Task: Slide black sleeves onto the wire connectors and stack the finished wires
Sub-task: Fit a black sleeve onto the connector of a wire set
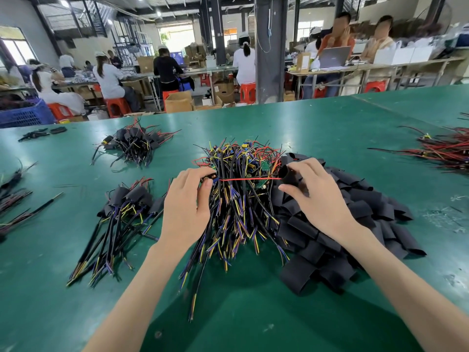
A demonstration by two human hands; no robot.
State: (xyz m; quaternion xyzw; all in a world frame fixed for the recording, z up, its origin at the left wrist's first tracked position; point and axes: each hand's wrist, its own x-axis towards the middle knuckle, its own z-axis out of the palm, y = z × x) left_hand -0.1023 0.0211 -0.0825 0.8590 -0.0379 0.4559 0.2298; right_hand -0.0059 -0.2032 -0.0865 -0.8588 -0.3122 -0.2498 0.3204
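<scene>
My left hand (189, 199) pinches a small wire connector (210, 178) over a big heap of unsleeved wires (238, 199) in the middle of the green table. A red wire (248, 178) runs taut from that connector to the right, into the mouth of a black sleeve (285, 175). My right hand (317, 191) holds this sleeve between thumb and fingers, above a large pile of loose black sleeves (342, 224). To the left lies a stack of sleeved wires (127, 207).
A second bundle of sleeved wires (134, 143) lies further back left. Red and black wires (446, 151) lie at the right edge, and more wires (12, 196) at the left edge. Beyond the green table (253, 313), people work at benches.
</scene>
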